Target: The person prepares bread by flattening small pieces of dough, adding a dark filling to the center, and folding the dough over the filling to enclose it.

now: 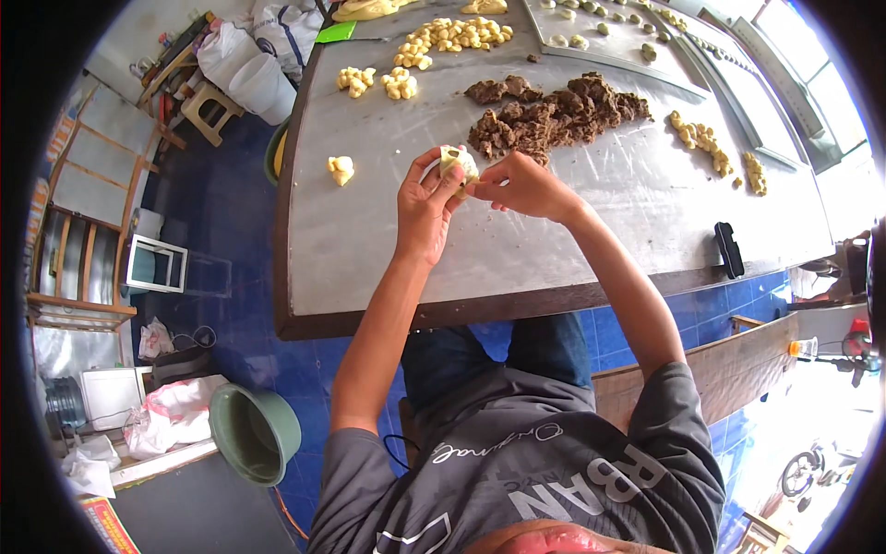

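Observation:
A thin piece of pale yellow dough (459,166) with a dark spot in it is raised above the metal-topped table (369,254). My left hand (425,210) grips it between thumb and fingers. At its lower right edge, the closed fingertips of my right hand (531,189) pinch the dough. Just beyond my hands lies a crumbly brown mass of filling (563,115). A little cluster of dough lumps (341,170) sits left of my left hand. Farther back are more dough lumps (452,35) in piles.
Metal trays (620,42) with small round pieces stand at the far right. Yellowish-brown pieces (701,143) lie in rows near the right side. A black case-like object (728,250) rests by the right front edge. On the blue floor stands a green tub (268,434).

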